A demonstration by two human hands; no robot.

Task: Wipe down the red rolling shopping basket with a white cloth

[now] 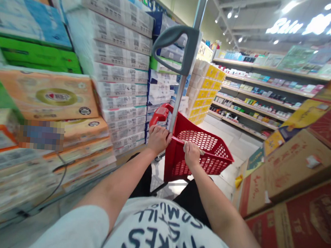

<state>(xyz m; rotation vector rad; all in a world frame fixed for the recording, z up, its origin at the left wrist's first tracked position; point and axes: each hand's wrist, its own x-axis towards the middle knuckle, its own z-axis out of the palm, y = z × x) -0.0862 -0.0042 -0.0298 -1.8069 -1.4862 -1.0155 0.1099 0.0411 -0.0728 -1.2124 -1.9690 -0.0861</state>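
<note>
A red plastic basket cart [176, 167] with perforated sides stands just in front of my body. A metal pole [179, 98] rises from its near left corner and carries a grey loop handle [190, 51]. My left hand [158, 138] is wrapped round the cart's near edge at the foot of the pole, beside a red grip [159, 115]. My right hand [192, 154] is closed on the cart's rim a little to the right, with a small pale piece of something showing by its fingers. The basket's visible inside shows only red mesh.
Tall stacks of wrapped paper packs [122, 55] and orange tissue packs [53, 96] line the left. Cardboard cartons [296, 165] are piled close on the right. Yellow-sided packs [208, 89] and long shelves of small goods [265, 93] stand ahead. A black cable hangs at lower left.
</note>
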